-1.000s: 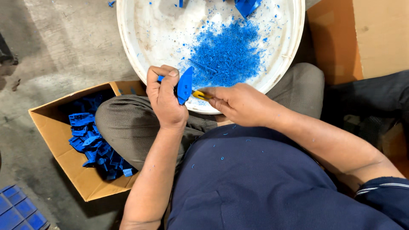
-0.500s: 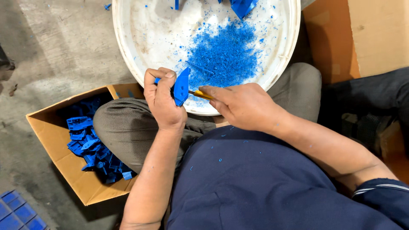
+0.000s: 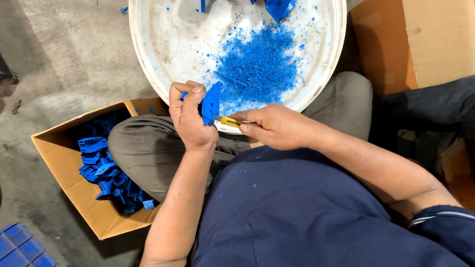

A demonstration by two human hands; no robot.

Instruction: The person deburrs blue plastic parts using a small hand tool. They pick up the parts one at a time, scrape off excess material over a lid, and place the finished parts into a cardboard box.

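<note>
Since a moment ago the two hands have barely shifted: the blue plastic piece [image 3: 211, 103] has stayed upright in the same grip, and the knife has crept only a little along its lower edge, so the trimming looks to be mid-stroke on the same part. The left hand [image 3: 189, 118] is clamped around the piece, fingers curled over its back and thumb pressed near the top, holding it just over the near rim of the white basin [image 3: 148, 64]. The right hand [image 3: 274, 127] is closed around a small yellow-handled knife [image 3: 230, 121], whose blade tip meets the bottom of the piece; the blade itself is too small to make out clearly. Both hands hover above the person's lap, right at the basin's near edge. Inside the basin, a heap of blue shavings [image 3: 257, 66] lies toward the middle, spreading to the near side, with a few more blue parts [image 3: 279, 7] at the far rim. At the person's left knee sits an open cardboard box [image 3: 64, 173] with a pile of blue moulded pieces [image 3: 106, 175] in it. Blue flecks dot the dark shirt [image 3: 297, 217]. A second cardboard box [image 3: 435, 39] stands to the right of the basin, and a blue crate [image 3: 20, 247] shows at the floor's near left corner.
</note>
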